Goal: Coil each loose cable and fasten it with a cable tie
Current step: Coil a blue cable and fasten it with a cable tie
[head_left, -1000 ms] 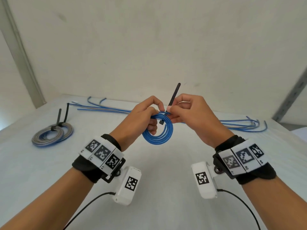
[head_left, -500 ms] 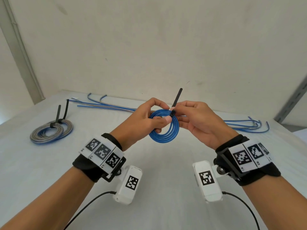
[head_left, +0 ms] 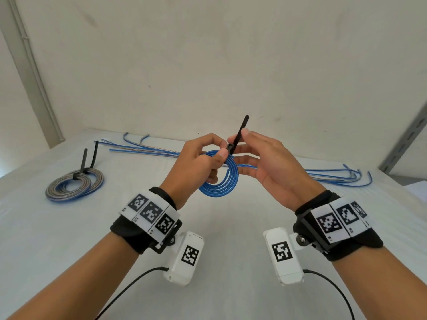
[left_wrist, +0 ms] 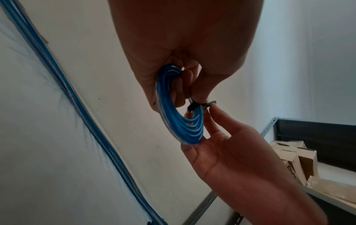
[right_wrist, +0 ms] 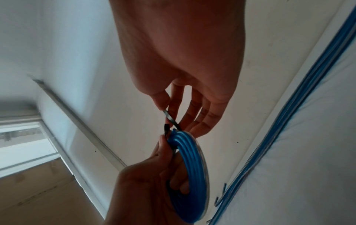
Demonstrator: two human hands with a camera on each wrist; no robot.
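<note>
A: Head view first. Left hand (head_left: 198,161) curled round the blue cable coil (head_left: 221,179), held in the air above the white table (head_left: 221,227), thumb pressed on the coil's top next to the head of the black cable tie (head_left: 238,135). Right hand (head_left: 270,162) pinching the tie's tail between thumb and index finger, other fingers spread straight behind the coil. Tail pointing up toward 1 o'clock.

B: And on the table?

A: At 9 o'clock from the hands, lying flat, a grey and blue coiled bundle (head_left: 74,185) with two black ties (head_left: 89,158) sticking up. From 10 o'clock to 3 o'clock, along the far edge behind the hands, loose blue cables (head_left: 143,150).

B: Left wrist view?

A: Left hand (left_wrist: 183,53) wrapped round the blue cable coil (left_wrist: 183,126), fingers through its centre. Cable tie (left_wrist: 200,105) crossing the coil's rim at 1 o'clock. Right hand (left_wrist: 231,155) below at 5 o'clock, fingertips touching the tie and the coil. Loose blue cables (left_wrist: 77,114) running along the left. Metal shelf with cardboard boxes (left_wrist: 294,159) at 4 o'clock.

B: Right wrist view?

A: Right hand (right_wrist: 185,60) pinching the tie strap (right_wrist: 169,117) with thumb and index finger, remaining fingers extended and touching the coil's top. Blue cable coil (right_wrist: 192,167) gripped by the left hand (right_wrist: 146,182) from 7 o'clock. Loose blue cables (right_wrist: 289,121) on the right.
</note>
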